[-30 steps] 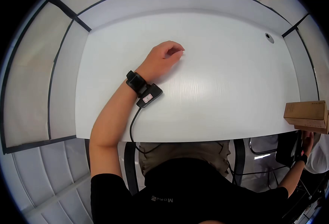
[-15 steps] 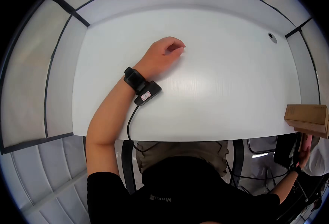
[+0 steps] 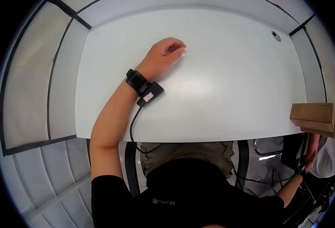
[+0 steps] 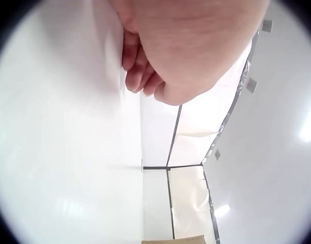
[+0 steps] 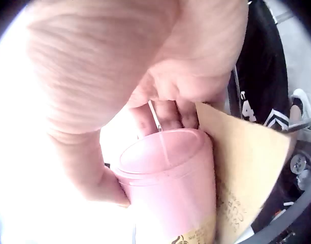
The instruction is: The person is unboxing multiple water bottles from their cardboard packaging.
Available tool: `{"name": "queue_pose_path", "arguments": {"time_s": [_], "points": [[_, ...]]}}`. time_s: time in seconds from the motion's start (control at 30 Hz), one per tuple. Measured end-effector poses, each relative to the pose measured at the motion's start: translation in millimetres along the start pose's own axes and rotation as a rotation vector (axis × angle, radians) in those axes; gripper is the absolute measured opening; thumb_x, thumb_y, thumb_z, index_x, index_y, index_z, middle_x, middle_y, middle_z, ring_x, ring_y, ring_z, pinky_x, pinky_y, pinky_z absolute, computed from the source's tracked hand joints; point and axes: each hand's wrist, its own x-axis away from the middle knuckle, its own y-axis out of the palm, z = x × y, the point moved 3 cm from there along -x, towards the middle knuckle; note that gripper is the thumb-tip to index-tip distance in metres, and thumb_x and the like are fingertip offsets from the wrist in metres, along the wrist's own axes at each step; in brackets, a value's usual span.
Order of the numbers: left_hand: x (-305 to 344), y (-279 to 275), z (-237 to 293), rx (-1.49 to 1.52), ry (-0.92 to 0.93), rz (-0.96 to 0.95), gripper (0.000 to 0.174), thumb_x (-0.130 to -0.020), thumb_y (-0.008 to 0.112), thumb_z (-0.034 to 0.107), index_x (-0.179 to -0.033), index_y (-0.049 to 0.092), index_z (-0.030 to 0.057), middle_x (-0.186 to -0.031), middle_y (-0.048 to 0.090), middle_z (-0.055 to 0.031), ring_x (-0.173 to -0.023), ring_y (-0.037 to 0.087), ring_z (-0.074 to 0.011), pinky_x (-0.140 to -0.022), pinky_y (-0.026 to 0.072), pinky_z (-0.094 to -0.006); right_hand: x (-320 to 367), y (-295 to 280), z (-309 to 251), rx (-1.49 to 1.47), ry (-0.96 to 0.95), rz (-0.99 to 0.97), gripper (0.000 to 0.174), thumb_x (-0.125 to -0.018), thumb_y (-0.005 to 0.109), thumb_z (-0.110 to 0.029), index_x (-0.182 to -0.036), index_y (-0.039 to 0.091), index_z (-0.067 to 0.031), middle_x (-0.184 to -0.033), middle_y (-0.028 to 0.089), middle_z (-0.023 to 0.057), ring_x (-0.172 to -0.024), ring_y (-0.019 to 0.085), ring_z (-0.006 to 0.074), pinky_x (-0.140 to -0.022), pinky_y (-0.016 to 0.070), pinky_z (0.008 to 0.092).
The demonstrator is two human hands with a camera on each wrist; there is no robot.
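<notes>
My left hand (image 3: pixel 161 57) rests on the white table, its fingers loosely curled and holding nothing. The left wrist view shows that hand (image 4: pixel 181 51) with several fingers bent near the tabletop. Past the table's right front edge, my right hand (image 3: pixel 309 160) is low beside the stacked cardboard boxes. It grips a pink translucent cylindrical container (image 5: pixel 170 188), thumb on one side and fingers behind. A pale label with dark print shows on the container's lower part. Against the container's other side stands a cardboard piece (image 5: pixel 249 162) with printed text.
Two cardboard boxes (image 3: pixel 312 114) are stacked at the table's right front corner. White panels border the table (image 3: pixel 220 76) on its back and sides. A cable (image 3: pixel 132 129) runs from the left wrist camera. Near my right arm is a chair frame (image 3: pixel 264 154).
My right hand has drawn back slightly from the boxes, and the pink container has come into view in its grip. The left hand has stayed almost in place.
</notes>
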Motion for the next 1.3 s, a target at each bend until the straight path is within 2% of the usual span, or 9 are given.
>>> {"name": "queue_pose_path", "arguments": {"time_s": [0.17,0.27,0.37,0.43,0.57,0.67,0.87,1.03,1.3], "points": [[-2,1,-4,-0.002,0.02,0.002,0.021,-0.101,0.059,0.017,-0.117,0.064,0.0038,-0.112,0.067,-0.0044,-0.109,0.062,-0.0166,-0.098,0.0467,-0.0309,85,-47,30,-0.393,0.223,0.261,0.049,-0.094,0.066,-0.037,-0.128,0.063,-0.0026,-0.118,0.067,0.0089,-0.109,0.06,0.0219,-0.098,0.0448,0.0304],[-2,1,-2,-0.014,0.01,0.0,0.021,-0.102,0.058,0.016,-0.117,0.064,0.0035,-0.112,0.067,-0.0041,-0.11,0.061,-0.0165,-0.099,0.0463,-0.0309,174,-34,28,-0.237,0.126,0.607,0.06,-0.095,0.056,-0.047,-0.135,0.057,-0.0015,-0.125,0.063,0.0114,-0.112,0.059,0.0234,-0.099,0.0419,0.0303],[-1,2,-5,-0.015,0.008,0.002,0.022,-0.102,0.058,0.017,-0.118,0.064,0.0036,-0.112,0.067,-0.0039,-0.11,0.061,-0.0159,-0.099,0.0461,-0.0306,216,-53,55,-0.462,-0.246,0.309,0.049,-0.096,0.061,-0.03,-0.13,0.057,0.0064,-0.123,0.064,0.0166,-0.108,0.063,0.0254,-0.095,0.0495,0.0348],[-2,1,-4,-0.027,0.004,0.001,0.022,-0.102,0.058,0.018,-0.118,0.064,0.0038,-0.112,0.067,-0.0036,-0.11,0.061,-0.0153,-0.099,0.0458,-0.0301,261,-8,34,0.513,-0.773,0.419,0.038,-0.09,0.068,-0.01,-0.121,0.062,0.0098,-0.112,0.069,0.0182,-0.097,0.068,0.0262,-0.087,0.0542,0.0362],[1,2,0,-0.022,-0.023,0.002,0.024,-0.102,0.058,0.022,-0.118,0.065,0.0055,-0.112,0.067,-0.0022,-0.11,0.06,-0.0142,-0.098,0.0451,-0.0287,297,66,-11,0.43,-1.013,0.564,0.029,-0.083,0.075,-0.006,-0.107,0.067,0.0078,-0.093,0.073,0.0157,-0.081,0.07,0.0231,-0.072,0.0554,0.0347],[1,1,-1,0.002,-0.019,0.0,0.024,-0.102,0.058,0.024,-0.118,0.066,0.0077,-0.112,0.067,-0.0016,-0.111,0.06,-0.0138,-0.096,0.0457,-0.0291,288,88,-31,0.235,-0.872,0.597,0.044,-0.08,0.074,-0.017,-0.114,0.063,0.0078,-0.102,0.069,0.0169,-0.092,0.066,0.0263,-0.081,0.0522,0.0379],[1,1,2,0.036,-0.012,0.002,0.025,-0.101,0.061,0.022,-0.118,0.065,0.0035,-0.113,0.067,-0.0034,-0.111,0.061,-0.0138,-0.098,0.0466,-0.0293,211,165,-29,-0.421,-0.319,-0.027,0.073,-0.075,0.071,-0.038,-0.128,0.054,0.0079,-0.121,0.062,0.0194,-0.113,0.06,0.0327,-0.1,0.0459,0.0441],[1,3,-3,0.09,-0.024,0.016,0.025,-0.101,0.061,0.021,-0.118,0.064,0.0015,-0.112,0.067,-0.004,-0.108,0.061,-0.0124,-0.098,0.0468,-0.0286,283,384,-93,-0.414,-0.214,-0.798,0.096,-0.075,0.078,-0.048,-0.141,0.043,0.0113,-0.133,0.056,0.0231,-0.126,0.056,0.0339,-0.109,0.0439,0.0478],[-3,-9,5,0.38,-0.138,0.122,0.035,-0.103,0.056,0.031,-0.124,0.062,0.0033,-0.116,0.066,-0.0057,-0.111,0.06,-0.0155,-0.102,0.044,-0.0299,344,530,-160,-0.061,-0.194,-0.849,0.056,-0.088,0.073,-0.01,-0.137,0.05,0.0064,-0.129,0.06,0.0143,-0.122,0.056,0.0225,-0.103,0.0458,0.0359]]}}
